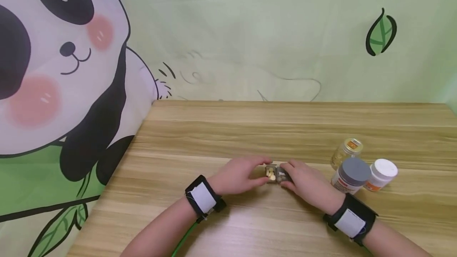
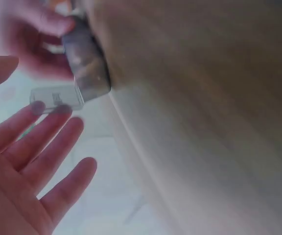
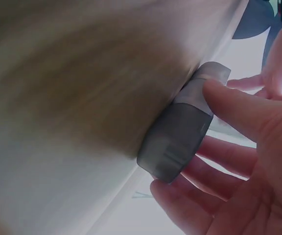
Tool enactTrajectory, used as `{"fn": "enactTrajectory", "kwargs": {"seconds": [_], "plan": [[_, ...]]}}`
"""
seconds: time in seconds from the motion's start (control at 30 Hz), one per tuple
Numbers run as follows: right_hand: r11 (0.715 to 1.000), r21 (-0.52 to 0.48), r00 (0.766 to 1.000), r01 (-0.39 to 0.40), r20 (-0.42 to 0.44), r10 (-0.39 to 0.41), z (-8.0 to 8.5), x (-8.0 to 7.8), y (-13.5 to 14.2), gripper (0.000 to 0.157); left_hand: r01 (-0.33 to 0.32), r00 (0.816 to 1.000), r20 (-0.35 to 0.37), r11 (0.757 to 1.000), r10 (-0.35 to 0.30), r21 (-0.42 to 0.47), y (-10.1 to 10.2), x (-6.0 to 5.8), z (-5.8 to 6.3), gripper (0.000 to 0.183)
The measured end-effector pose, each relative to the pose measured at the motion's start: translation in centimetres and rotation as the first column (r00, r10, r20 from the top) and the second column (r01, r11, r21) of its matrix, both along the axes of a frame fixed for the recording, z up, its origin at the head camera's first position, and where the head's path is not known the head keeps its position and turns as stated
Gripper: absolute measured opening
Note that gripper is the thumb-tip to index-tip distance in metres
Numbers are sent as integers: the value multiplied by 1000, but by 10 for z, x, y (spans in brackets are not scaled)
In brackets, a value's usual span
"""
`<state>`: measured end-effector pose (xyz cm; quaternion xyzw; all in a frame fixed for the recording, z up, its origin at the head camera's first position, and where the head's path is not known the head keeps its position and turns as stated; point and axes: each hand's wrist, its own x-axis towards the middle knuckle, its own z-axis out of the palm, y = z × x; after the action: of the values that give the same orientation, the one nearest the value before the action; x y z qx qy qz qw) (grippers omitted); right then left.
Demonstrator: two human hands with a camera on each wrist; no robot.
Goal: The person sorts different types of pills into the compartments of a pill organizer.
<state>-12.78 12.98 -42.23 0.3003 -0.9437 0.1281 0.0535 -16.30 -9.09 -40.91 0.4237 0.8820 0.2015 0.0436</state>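
Observation:
A small grey translucent pill box [image 1: 282,176] sits on the wooden table between both hands. In the head view its left compartment stands uncovered, with pale yellow pills [image 1: 271,175] inside. My right hand [image 1: 308,181] grips the box at its right end; in the right wrist view the thumb [image 3: 229,105] lies on one side and the fingers on the other. My left hand [image 1: 237,174] is at the left end, fingers spread. Its index and middle fingertips are at the raised clear lid [image 2: 58,97] in the left wrist view, while the thumb stays apart.
Right of the hands stand a clear jar [image 1: 345,154] with a gold lid, a grey-capped bottle [image 1: 353,171] and a white bottle [image 1: 383,174]. The grey-capped bottle is close to the right forearm. A panda-printed cloth [image 1: 232,43] hangs behind the table's far edge.

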Motion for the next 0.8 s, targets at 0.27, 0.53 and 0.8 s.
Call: {"fn": "enactTrajectory", "kwargs": {"seconds": [0.27,0.53,0.8], "plan": [[1000,0,1000,0,22,0,1,0,-1,37,116,940,-275,948,-201,-297,-1,23,0,55],[1000,-16,1000,-16,13,16,2,0,-1,38,47,938,-315,953,-145,-300,12,31,5,45],[1000,-10,1000,-8,6,9,5,2,1,46,37,942,-323,985,-90,-169,18,18,5,24]]}}
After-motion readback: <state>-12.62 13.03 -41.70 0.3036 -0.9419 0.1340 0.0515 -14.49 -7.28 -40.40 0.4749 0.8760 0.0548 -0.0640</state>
